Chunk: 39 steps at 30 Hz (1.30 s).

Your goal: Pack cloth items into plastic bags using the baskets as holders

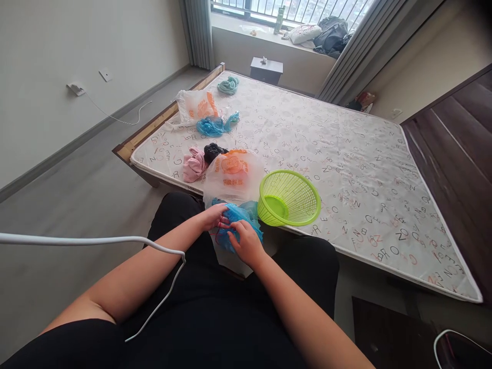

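Low between my knees, at the mattress edge, a crumpled blue plastic bag is held in both hands. My left hand grips its left side, and a thin red strand shows by those fingers. From the near side my right hand closes on the same bag with curled fingers; the fingertips are partly lost in the folds. Just to the right, a bright green plastic basket lies tilted on the mattress with its mouth facing me. Behind the blue bag spreads a clear plastic bag with orange print.
On the bare mattress lie a pink cloth, a black bundle, another blue bag, a second printed bag and a teal coiled bundle. A white cable crosses over my left arm.
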{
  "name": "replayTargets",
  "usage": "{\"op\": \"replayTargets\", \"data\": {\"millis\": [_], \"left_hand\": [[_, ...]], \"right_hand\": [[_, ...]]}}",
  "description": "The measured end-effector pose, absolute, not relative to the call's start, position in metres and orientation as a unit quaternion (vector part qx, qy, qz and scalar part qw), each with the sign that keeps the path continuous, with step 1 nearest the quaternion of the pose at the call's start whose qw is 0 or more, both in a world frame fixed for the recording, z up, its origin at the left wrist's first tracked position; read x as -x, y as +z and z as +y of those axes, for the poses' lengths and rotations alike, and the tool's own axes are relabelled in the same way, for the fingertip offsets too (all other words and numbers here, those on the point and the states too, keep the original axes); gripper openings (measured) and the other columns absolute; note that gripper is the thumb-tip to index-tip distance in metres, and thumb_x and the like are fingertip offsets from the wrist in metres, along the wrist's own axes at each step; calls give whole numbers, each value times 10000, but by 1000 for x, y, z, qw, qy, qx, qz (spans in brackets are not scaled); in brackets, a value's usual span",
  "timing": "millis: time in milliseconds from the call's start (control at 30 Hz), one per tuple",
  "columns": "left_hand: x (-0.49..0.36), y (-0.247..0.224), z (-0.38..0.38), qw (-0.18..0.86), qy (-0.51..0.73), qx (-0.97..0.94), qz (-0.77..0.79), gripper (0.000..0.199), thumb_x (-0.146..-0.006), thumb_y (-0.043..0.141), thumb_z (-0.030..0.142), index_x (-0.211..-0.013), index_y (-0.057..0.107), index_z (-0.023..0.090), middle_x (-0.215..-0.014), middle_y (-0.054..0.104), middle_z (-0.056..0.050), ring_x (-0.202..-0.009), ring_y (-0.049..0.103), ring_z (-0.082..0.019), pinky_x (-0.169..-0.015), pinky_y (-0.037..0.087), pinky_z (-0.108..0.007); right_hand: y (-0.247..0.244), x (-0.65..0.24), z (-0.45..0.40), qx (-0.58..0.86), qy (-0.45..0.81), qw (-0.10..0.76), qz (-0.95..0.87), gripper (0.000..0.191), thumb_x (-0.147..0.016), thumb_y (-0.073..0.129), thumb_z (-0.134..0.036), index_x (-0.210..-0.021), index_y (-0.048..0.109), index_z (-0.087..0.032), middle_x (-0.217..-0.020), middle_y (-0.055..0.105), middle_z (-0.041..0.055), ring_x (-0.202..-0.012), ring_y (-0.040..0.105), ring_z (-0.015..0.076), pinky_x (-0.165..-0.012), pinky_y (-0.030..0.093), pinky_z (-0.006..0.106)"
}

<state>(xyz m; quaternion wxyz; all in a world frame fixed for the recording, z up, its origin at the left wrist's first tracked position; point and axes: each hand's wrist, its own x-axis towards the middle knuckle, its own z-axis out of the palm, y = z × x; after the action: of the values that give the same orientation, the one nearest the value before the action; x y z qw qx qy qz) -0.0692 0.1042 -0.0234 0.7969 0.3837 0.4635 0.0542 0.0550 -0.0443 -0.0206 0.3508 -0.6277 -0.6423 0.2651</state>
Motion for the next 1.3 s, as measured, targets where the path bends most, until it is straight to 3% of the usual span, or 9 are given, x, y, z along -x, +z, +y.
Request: {"op": "replayTargets", "data": {"millis": [200, 400, 567, 700, 900, 1033, 1133, 1233, 1300], "left_hand": [[71, -22, 100, 878, 66, -329, 341, 580, -813, 749, 359, -1334, 526, 232, -1020, 727, -89, -924, 732, -225, -805, 552, -330], [74, -15, 97, 883, 30, -366, 290, 695, -859, 694, 460, -1486, 444, 294, -1300, 671, -130, -1217, 651, -253, -889, 536, -324], [70, -16, 93, 875, 13, -393, 283, 789, -846, 720, 367, -1550, 368, 315, -1423, 593, -127, -1340, 563, -246, -986, 514, -349], [66, -31, 96, 845, 49, -446, 292, 722, -767, 785, 281, -1438, 520, 255, -1413, 592, -141, -1182, 651, -231, -918, 534, -332], [64, -56, 98, 687, 70, -644, 329, 856, -610, 895, 326, -1389, 567, 192, -1035, 697, -68, -700, 648, -132, -640, 528, -260], [66, -63, 96, 626, 68, -710, 314, 823, -601, 893, 342, -1354, 595, 195, -891, 698, -24, -786, 674, -182, -728, 541, -295], [63, -66, 89, 581, 83, -749, 306, 769, -595, 891, 332, -1303, 626, 190, -938, 708, -41, -909, 689, -224, -833, 534, -330], [56, -69, 79, 562, 87, -773, 282, 805, -651, 854, 319, -1384, 559, 166, -1002, 702, -63, -937, 691, -237, -863, 520, -340], [50, -69, 74, 547, 87, -787, 272, 811, -720, 786, 281, -1459, 483, 141, -979, 691, -59, -915, 679, -232, -856, 509, -337]], "right_hand": [[-51, -63, -31, 668, 331, 402, -531, 379, -821, 746, -420, -1119, 603, -233, -1074, 621, 84, -1027, 592, 257, -974, 494, 452], [-57, -71, -25, 713, 348, 415, -444, 245, -798, 729, -420, -893, 589, -243, -906, 626, 44, -865, 601, 215, -870, 537, 405], [-60, -76, -23, 718, 397, 430, -378, 226, -836, 645, -456, -861, 588, -239, -886, 674, 39, -848, 643, 212, -843, 552, 392], [-59, -79, -20, 671, 463, 490, -308, 268, -821, 616, -489, -875, 517, -247, -915, 667, 33, -823, 667, 204, -758, 571, 367], [-48, -89, -21, 572, 543, 566, -239, 317, -815, 651, -476, -930, 441, -267, -733, 591, -53, -676, 649, 169, -686, 572, 346], [-36, -98, -26, 528, 576, 579, -233, 343, -801, 705, -451, -953, 452, -276, -675, 523, -85, -594, 604, 147, -580, 542, 305], [-26, -102, -30, 482, 609, 579, -249, 321, -815, 722, -433, -934, 471, -271, -679, 536, -78, -591, 602, 137, -597, 527, 292], [-14, -102, -34, 438, 649, 572, -244, 293, -828, 725, -415, -927, 493, -266, -692, 550, -73, -535, 566, 119, -541, 485, 268], [-6, -103, -37, 421, 671, 563, -236, 287, -828, 727, -420, -945, 515, -265, -717, 562, -71, -458, 487, 89, -441, 385, 228]]}}
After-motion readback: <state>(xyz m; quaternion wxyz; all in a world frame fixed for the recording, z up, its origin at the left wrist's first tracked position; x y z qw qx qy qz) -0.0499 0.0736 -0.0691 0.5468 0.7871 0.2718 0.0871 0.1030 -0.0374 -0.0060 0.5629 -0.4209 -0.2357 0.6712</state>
